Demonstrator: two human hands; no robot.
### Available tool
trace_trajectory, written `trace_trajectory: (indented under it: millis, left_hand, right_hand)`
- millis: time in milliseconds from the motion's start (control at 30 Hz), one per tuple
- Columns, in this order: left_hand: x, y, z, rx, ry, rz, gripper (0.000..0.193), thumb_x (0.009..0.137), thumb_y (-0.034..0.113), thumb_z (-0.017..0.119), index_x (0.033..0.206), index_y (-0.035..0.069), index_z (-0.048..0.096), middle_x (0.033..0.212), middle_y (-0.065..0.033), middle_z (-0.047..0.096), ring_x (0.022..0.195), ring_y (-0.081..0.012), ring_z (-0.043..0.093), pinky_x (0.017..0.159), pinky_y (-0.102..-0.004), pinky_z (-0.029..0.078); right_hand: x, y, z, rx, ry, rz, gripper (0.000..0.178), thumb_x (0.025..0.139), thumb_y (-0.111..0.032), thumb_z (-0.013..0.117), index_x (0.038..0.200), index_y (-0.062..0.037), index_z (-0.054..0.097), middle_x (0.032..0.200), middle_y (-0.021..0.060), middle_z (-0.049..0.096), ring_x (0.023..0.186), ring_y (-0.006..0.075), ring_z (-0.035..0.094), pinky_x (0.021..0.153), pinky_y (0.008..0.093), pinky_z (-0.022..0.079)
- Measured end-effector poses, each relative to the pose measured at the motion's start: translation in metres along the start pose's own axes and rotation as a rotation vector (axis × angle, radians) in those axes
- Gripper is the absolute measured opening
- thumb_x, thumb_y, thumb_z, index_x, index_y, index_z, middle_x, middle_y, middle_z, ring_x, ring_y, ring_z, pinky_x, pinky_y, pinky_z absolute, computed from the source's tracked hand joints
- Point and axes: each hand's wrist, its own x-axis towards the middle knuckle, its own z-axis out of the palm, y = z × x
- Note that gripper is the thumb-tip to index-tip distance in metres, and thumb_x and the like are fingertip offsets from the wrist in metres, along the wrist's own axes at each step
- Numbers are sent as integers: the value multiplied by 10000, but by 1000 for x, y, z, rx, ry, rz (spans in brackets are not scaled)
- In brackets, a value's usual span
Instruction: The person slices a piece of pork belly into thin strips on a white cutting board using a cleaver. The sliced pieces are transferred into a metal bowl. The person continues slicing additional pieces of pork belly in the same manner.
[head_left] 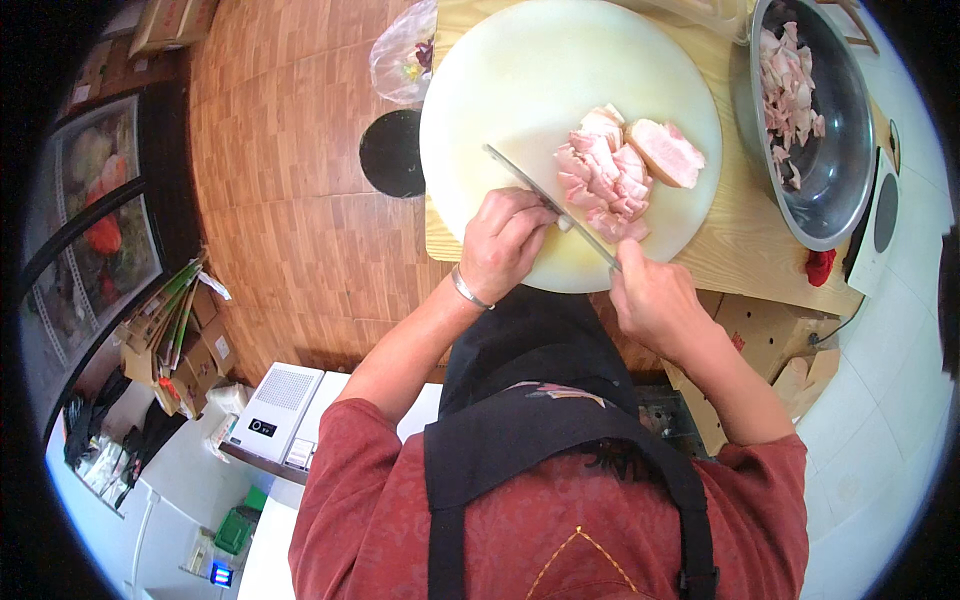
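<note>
My right hand is wrapped round the handle of a kitchen knife, whose blade slants up and left across the near part of a round white cutting board. The curled fingers of my left hand are up against the blade's left side; what they pinch, if anything, is hidden. A small pale piece shows just right of the blade by those fingertips. To the right of the knife lies a pile of sliced pale-pink meat, with a thicker uncut meat block beside it.
A large metal bowl with cut meat pieces stands at the right of the wooden table. Near its right edge are a red cloth and a white appliance. A clear plastic bag and a black round object are left of the board.
</note>
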Motion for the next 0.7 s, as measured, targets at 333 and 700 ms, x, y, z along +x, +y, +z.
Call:
trace_trajectory:
  millis: [333,700]
  left_hand:
    - [0,3,0,12,3,-24,262,731,-44,789,956,54,699,991,-103,680,940,-304,661,784,-395,566]
    - [-5,-5,1,-15,12,-8,278,740,-66,788,973,49,690,996,-108,685,926,-315,663,777,-391,552]
  right_hand:
    - [15,-3,14,35,43,-8,187,927,-81,590,1035,10,467,791,265,676,716,471,678,637,569,522]
    - [2,12,8,64,143,-21,181,958,-74,592,1057,-10,454,758,262,643,731,490,646,643,563,485]
